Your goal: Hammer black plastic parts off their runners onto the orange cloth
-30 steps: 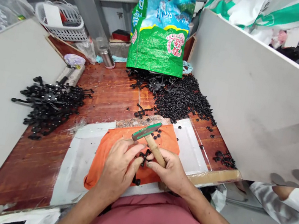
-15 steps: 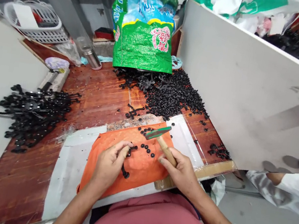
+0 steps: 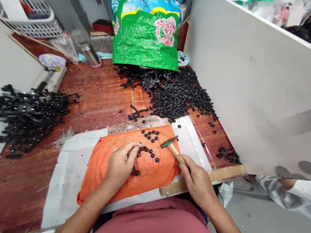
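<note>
My left hand [image 3: 121,162] pinches a black plastic strip with round ends [image 3: 136,170] against the orange cloth [image 3: 103,175]; the fingers hide part of the strip. My right hand [image 3: 194,178] is closed round the wooden handle of a small hammer [image 3: 176,151], whose green-and-dark head hangs over the cloth's right part. Several small black round pieces [image 3: 149,135] lie on the cloth beyond my left hand and between it and the hammer. Under the cloth lies a pale board [image 3: 64,180].
A heap of small black parts [image 3: 177,92] spreads below a green and blue bag [image 3: 144,42]. Black strips [image 3: 27,118] are piled at the left. A grey panel [image 3: 257,82] borders the right side. A metal flask [image 3: 90,52] and white basket [image 3: 40,20] stand at the back left.
The hammer has shifted a little to the right, its head turned and drawn away from the round pieces. My left hand still pinches the strip, slightly farther right in the view.
</note>
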Demonstrator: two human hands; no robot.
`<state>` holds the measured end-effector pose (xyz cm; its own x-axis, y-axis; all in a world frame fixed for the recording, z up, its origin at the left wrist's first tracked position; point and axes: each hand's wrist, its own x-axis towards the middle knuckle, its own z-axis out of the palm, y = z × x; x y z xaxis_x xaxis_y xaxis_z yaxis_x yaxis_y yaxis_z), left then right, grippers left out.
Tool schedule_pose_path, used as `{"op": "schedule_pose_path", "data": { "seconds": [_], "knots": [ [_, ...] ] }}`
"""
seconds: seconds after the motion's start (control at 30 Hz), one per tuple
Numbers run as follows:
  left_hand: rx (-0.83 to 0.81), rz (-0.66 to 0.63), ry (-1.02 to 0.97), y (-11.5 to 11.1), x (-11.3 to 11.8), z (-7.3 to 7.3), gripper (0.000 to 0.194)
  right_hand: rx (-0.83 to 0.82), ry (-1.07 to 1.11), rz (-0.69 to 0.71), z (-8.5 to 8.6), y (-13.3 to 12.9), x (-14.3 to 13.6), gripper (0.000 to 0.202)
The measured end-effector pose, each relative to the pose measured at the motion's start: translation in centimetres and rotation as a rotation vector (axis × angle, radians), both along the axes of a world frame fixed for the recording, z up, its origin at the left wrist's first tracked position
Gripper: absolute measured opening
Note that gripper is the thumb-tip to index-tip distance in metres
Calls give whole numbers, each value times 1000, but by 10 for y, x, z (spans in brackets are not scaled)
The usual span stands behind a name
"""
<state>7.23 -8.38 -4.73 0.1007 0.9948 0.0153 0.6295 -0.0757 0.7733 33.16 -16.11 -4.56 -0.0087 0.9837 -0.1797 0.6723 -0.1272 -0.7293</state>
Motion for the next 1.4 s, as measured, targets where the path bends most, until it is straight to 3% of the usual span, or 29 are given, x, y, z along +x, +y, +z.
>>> {"op": "schedule_pose_path", "data": {
  "seconds": [0.2, 0.5, 0.73, 1.03, 1.17, 1.3, 1.4],
  "knots": [
    [85, -24, 69, -4, 0, -7, 25, -10, -25, 6, -3, 1, 2, 39],
    [332, -101, 351, -12, -1, -15, 30, 8, -18, 36, 1, 3, 2, 35],
    [282, -133, 420, -11, -1, -13, 32, 48, -39, 52, 3, 2, 3, 34],
    [245, -89, 405, -9, 2, -8, 29, 312, -150, 246, 32, 11, -18, 51],
    [210, -48, 420, -9, 3, -7, 27, 248, -342, 308, 28, 14, -26, 51],
    [198, -53, 405, -8, 2, -7, 27, 296, -344, 292, 26, 13, -27, 52],
    [205, -55, 410, -9, 3, -8, 27, 242, -431, 321, 29, 13, -28, 54]
  ]
}}
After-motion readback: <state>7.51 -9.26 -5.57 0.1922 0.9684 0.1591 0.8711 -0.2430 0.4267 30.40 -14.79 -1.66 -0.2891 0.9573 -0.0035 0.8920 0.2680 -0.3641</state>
